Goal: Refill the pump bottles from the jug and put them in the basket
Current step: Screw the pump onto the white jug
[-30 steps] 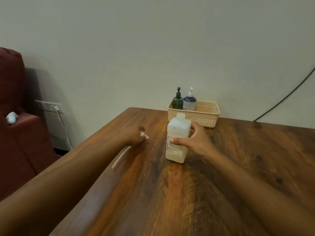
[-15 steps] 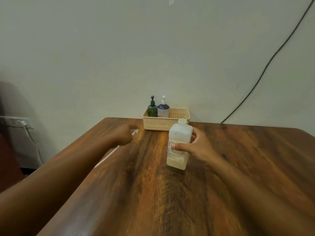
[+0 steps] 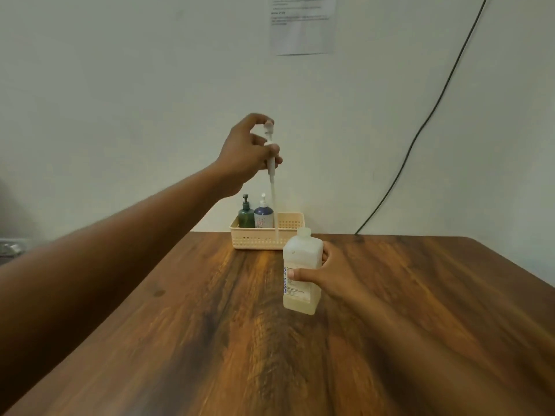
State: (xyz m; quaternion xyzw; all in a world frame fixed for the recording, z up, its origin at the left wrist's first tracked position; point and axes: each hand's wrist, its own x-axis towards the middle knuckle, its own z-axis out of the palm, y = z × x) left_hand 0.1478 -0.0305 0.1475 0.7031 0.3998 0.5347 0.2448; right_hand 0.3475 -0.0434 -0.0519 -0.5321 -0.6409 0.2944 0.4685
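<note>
My right hand (image 3: 322, 276) grips a translucent white square bottle (image 3: 301, 276) standing on the wooden table (image 3: 210, 340); its neck is uncapped and pale liquid fills its lower part. My left hand (image 3: 247, 154) is raised above and left of it, holding a white pump head (image 3: 269, 145) whose long dip tube (image 3: 274, 211) hangs down, its tip just left of the bottle's neck. At the table's far edge, a cream basket (image 3: 288, 232) holds a dark green pump bottle (image 3: 246, 213) and a blue pump bottle (image 3: 263, 213) in its left end.
A black cable (image 3: 420, 130) runs down the wall to the table's back right. A printed paper sheet (image 3: 301, 24) is stuck on the wall above. A wall socket (image 3: 10, 247) shows at the far left.
My left hand lifted the pump head and tube off the table's left side, high above the bottle. The bottle stayed in my right hand. The camera tilted up and turned right.
</note>
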